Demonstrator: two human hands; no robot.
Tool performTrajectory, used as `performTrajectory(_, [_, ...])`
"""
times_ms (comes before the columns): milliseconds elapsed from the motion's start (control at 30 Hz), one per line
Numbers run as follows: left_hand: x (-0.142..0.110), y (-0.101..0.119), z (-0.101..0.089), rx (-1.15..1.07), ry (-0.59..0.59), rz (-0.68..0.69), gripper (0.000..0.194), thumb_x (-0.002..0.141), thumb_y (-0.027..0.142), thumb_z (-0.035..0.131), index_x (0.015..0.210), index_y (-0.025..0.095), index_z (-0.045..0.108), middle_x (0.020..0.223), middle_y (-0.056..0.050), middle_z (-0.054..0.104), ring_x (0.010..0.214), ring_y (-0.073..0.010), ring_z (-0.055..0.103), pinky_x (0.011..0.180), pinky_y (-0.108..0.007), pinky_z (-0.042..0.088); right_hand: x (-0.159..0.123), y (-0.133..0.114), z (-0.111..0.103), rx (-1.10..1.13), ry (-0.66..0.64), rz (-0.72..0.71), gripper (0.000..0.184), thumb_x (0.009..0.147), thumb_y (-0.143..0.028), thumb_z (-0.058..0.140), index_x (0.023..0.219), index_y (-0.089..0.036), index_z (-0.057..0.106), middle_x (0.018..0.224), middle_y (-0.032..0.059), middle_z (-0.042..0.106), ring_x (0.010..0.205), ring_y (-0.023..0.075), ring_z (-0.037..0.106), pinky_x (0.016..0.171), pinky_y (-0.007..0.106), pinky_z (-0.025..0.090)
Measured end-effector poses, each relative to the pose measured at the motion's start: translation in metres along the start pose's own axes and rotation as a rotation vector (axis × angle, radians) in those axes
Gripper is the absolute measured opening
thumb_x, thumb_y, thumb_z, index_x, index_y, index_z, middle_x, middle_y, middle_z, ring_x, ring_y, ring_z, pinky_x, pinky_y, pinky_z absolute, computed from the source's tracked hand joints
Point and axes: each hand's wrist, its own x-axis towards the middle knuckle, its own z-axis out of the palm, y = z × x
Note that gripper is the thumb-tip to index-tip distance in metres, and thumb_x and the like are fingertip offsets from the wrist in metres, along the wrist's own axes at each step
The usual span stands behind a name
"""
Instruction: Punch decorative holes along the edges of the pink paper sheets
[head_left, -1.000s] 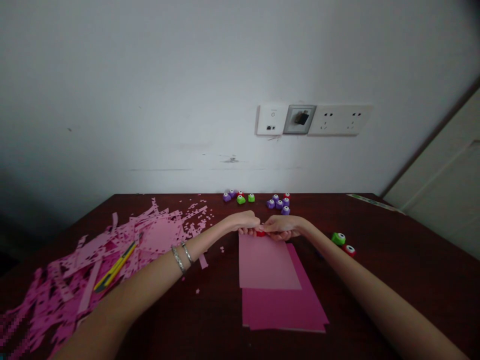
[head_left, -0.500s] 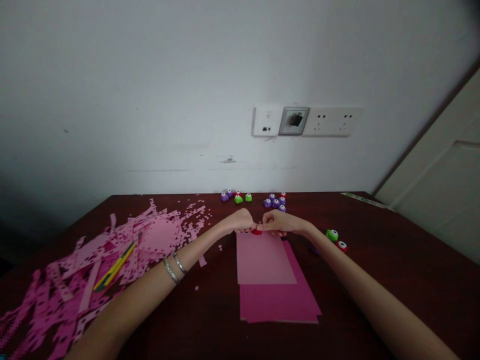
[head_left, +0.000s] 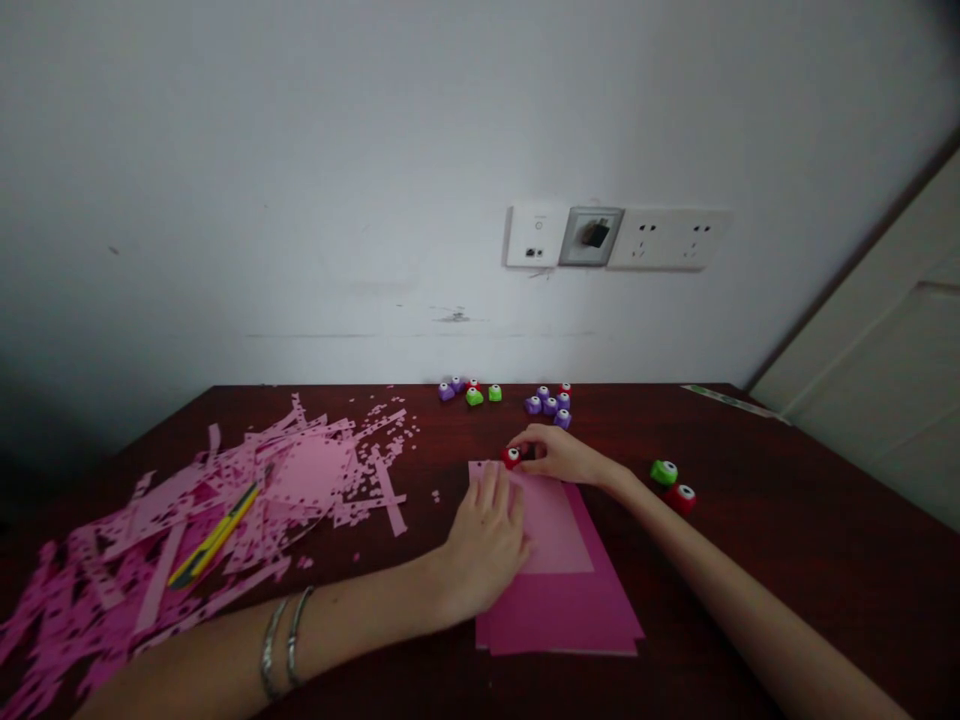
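A red craft punch [head_left: 511, 457] sits at the far edge of a light pink paper sheet [head_left: 559, 535]. My right hand [head_left: 556, 455] pinches the punch from its right side with thumb and fingers. Flat on the sheet's left part rests my left hand [head_left: 487, 545], fingers stretched toward the punch. A dark hole shows at the sheet's far left corner. Beneath it lie darker pink sheets [head_left: 562, 620], reaching out on the right and near sides.
Pink paper scraps [head_left: 247, 500] and tiny cut-outs cover the left of the table, with a yellow cutter knife [head_left: 214, 535] on top. Several purple punches [head_left: 551, 405] and green ones [head_left: 474, 396] stand by the wall. Another green punch [head_left: 664, 472] and red punch [head_left: 681, 498] lie right.
My left hand has let go of the punch and moved nearer, flattening onto the light pink sheet. My right hand still holds the punch at the far edge. The head view shifted slightly.
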Motion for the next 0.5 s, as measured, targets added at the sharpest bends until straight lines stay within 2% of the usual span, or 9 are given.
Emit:
performTrajectory(133, [-0.003, -0.001, 0.016, -0.038, -0.056, -0.007, 0.053, 0.091, 0.040, 0.028, 0.130, 0.006, 0.039, 0.134, -0.021, 0.040, 0.125, -0.0327, 0.034, 0.099, -0.043, 0.029, 0.000, 0.001, -0.001, -0.035, 0.035, -0.013, 0.023, 0.071, -0.027, 0.064, 0.091, -0.015, 0.065, 0.083, 0.0048, 0.060, 0.066, 0.0128, 0.051, 0.058, 0.024, 0.041])
performTrajectory(333, [-0.002, -0.001, 0.013, -0.069, -0.116, -0.023, 0.055, 0.091, 0.040, 0.025, 0.132, 0.005, 0.036, 0.136, -0.023, 0.036, 0.127, -0.0342, 0.030, 0.100, -0.043, 0.028, -0.001, 0.000, -0.003, -0.056, 0.025, -0.047, 0.023, 0.074, -0.026, 0.062, 0.094, -0.015, 0.065, 0.089, 0.0058, 0.057, 0.065, 0.0120, 0.050, 0.057, 0.024, 0.041])
performTrajectory(500, [-0.004, -0.001, 0.013, -0.076, -0.101, -0.031, 0.055, 0.091, 0.039, 0.023, 0.132, 0.005, 0.035, 0.137, -0.024, 0.035, 0.128, -0.0344, 0.029, 0.100, -0.043, 0.027, -0.001, -0.002, -0.004, -0.078, 0.022, -0.046, 0.022, 0.074, -0.026, 0.063, 0.093, -0.015, 0.066, 0.087, 0.0056, 0.056, 0.065, 0.0119, 0.049, 0.058, 0.025, 0.042])
